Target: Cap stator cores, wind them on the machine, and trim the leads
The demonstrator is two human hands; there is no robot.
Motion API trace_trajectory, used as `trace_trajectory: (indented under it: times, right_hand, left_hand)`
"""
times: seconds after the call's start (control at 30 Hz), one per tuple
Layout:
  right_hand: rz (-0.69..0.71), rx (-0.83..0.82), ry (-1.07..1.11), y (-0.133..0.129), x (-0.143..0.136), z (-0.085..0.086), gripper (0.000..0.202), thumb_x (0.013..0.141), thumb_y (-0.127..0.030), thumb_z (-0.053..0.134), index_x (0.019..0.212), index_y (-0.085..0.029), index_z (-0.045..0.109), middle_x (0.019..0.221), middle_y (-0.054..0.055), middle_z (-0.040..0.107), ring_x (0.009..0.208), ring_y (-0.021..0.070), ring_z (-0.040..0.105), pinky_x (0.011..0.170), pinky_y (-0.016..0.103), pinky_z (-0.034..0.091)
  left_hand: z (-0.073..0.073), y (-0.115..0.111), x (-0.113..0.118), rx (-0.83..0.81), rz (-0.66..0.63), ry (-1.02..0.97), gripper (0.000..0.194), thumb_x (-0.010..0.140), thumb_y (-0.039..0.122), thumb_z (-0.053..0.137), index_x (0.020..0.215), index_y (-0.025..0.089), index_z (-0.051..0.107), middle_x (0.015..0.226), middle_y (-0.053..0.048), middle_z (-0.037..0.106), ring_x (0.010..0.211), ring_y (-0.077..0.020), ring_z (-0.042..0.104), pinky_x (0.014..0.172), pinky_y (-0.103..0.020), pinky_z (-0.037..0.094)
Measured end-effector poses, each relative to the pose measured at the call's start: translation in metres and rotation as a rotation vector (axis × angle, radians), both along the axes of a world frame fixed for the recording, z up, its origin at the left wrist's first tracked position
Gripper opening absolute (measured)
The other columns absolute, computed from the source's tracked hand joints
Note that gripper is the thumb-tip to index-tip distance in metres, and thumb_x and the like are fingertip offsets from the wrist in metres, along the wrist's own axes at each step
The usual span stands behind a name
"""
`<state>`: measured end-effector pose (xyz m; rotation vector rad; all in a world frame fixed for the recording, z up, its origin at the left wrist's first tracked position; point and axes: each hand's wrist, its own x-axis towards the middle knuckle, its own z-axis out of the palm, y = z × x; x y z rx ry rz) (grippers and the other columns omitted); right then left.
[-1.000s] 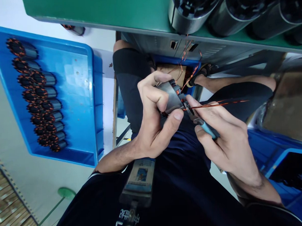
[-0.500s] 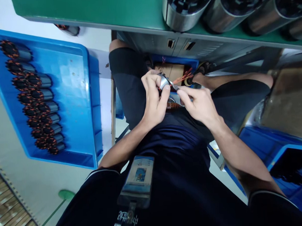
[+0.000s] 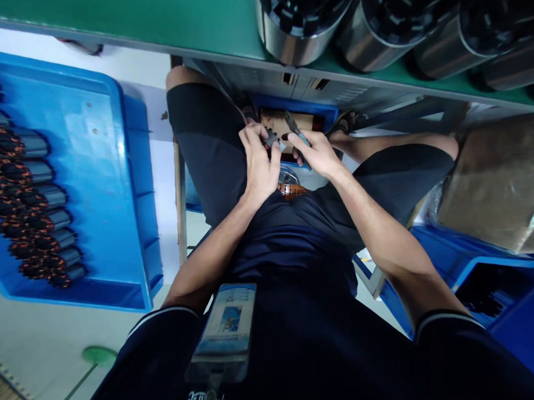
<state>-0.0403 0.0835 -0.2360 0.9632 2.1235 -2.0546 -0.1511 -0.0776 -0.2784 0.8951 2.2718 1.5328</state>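
Observation:
My left hand (image 3: 260, 165) is closed around a small dark metal part with a toothed edge (image 3: 271, 139), held above my lap. Just to its right, my right hand (image 3: 320, 152) grips pliers with blue handles (image 3: 303, 140), their dark jaws pointing up and away from me. The pliers and the metal part look slightly apart. Below both hands, between my feet, lies a blue bin (image 3: 327, 109) with brown cardboard in it.
On the left a blue tray (image 3: 140, 241) holds several wound cores with copper-coloured ends (image 3: 39, 198). Large metal cylinders (image 3: 293, 42) stand on the green bench (image 3: 153, 22) ahead. At the right are a brown box (image 3: 491, 178) and blue crates (image 3: 469, 268).
The pliers now show in my right hand, which has drawn back a little from the part in my left hand. The whole view has shifted, moving the tray leftward.

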Motion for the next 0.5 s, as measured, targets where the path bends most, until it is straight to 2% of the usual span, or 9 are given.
trace_trajectory:
  times: [0.1, 0.17, 0.23, 0.3, 0.37, 0.4, 0.43, 0.5]
  right_hand:
    - [-0.024, -0.095, 0.077, -0.012, 0.009, 0.026, 0.072, 0.096, -0.099, 0.075, 0.096, -0.027, 0.071, 0.068, -0.006, 0.059, 0.057, 0.0131, 0.053, 0.06, 0.031, 0.053]
    - [-0.017, -0.169, 0.122, -0.022, 0.017, 0.045, 0.069, 0.098, -0.094, 0.077, 0.107, -0.026, 0.074, 0.067, -0.008, 0.056, 0.054, 0.0123, 0.05, 0.058, 0.03, 0.053]
    - [-0.01, -0.219, 0.17, -0.029, 0.027, 0.062, 0.067, 0.099, -0.09, 0.079, 0.115, -0.025, 0.076, 0.071, -0.007, 0.057, 0.055, 0.0116, 0.05, 0.056, 0.029, 0.051]
    - [0.001, -0.232, 0.219, -0.032, 0.037, 0.076, 0.062, 0.099, -0.083, 0.085, 0.116, -0.024, 0.079, 0.075, -0.007, 0.058, 0.058, 0.0108, 0.051, 0.057, 0.027, 0.05]
    - [0.019, -0.219, 0.269, -0.032, 0.047, 0.086, 0.053, 0.097, -0.073, 0.093, 0.113, -0.023, 0.081, 0.076, -0.007, 0.056, 0.061, 0.0099, 0.051, 0.061, 0.026, 0.049]
    - [0.027, -0.21, 0.291, -0.031, 0.053, 0.091, 0.05, 0.097, -0.069, 0.095, 0.112, -0.024, 0.082, 0.076, -0.007, 0.055, 0.062, 0.0099, 0.052, 0.063, 0.026, 0.05]
    - [0.032, -0.206, 0.31, -0.03, 0.058, 0.095, 0.047, 0.097, -0.067, 0.096, 0.111, -0.024, 0.082, 0.076, -0.007, 0.054, 0.063, 0.0103, 0.054, 0.065, 0.026, 0.052]
    - [0.077, -0.213, 0.342, -0.028, 0.066, 0.102, 0.044, 0.101, -0.065, 0.092, 0.116, -0.025, 0.082, 0.08, -0.005, 0.058, 0.065, 0.0132, 0.064, 0.069, 0.029, 0.06]
  left_hand:
    - [0.028, -0.015, 0.004, 0.032, -0.154, 0.22, 0.045, 0.12, 0.063, 0.052, 0.151, 0.029, 0.048, 0.148, -0.018, 0.059, 0.144, -0.0358, 0.061, 0.126, -0.065, 0.056]
    - [0.046, -0.026, 0.006, 0.038, -0.255, 0.337, 0.051, 0.12, 0.053, 0.058, 0.165, 0.035, 0.043, 0.156, -0.017, 0.059, 0.143, -0.0356, 0.064, 0.122, -0.064, 0.06]
    - [0.063, -0.036, 0.009, 0.099, -0.28, 0.411, 0.066, 0.115, 0.057, 0.07, 0.171, 0.044, 0.038, 0.161, -0.016, 0.056, 0.137, -0.0354, 0.068, 0.117, -0.063, 0.063]
    - [0.082, -0.044, 0.013, 0.194, -0.241, 0.391, 0.094, 0.103, 0.073, 0.083, 0.177, 0.051, 0.03, 0.171, -0.017, 0.048, 0.138, -0.0377, 0.069, 0.111, -0.062, 0.066]
    - [0.105, -0.05, 0.016, 0.233, -0.252, 0.195, 0.121, 0.09, 0.091, 0.084, 0.186, 0.051, 0.021, 0.179, -0.018, 0.042, 0.148, -0.0416, 0.065, 0.107, -0.059, 0.07]
    - [0.118, -0.053, 0.018, 0.217, -0.295, 0.025, 0.121, 0.092, 0.096, 0.078, 0.188, 0.05, 0.02, 0.179, -0.018, 0.044, 0.152, -0.0417, 0.064, 0.105, -0.056, 0.072]
    - [0.131, -0.056, 0.019, 0.191, -0.356, -0.163, 0.113, 0.098, 0.097, 0.069, 0.188, 0.049, 0.022, 0.176, -0.017, 0.05, 0.152, -0.0404, 0.067, 0.101, -0.053, 0.074]
    - [0.155, -0.061, 0.021, 0.149, -0.463, -0.521, 0.081, 0.113, 0.087, 0.055, 0.182, 0.048, 0.037, 0.168, -0.013, 0.061, 0.139, -0.0347, 0.078, 0.094, -0.047, 0.077]
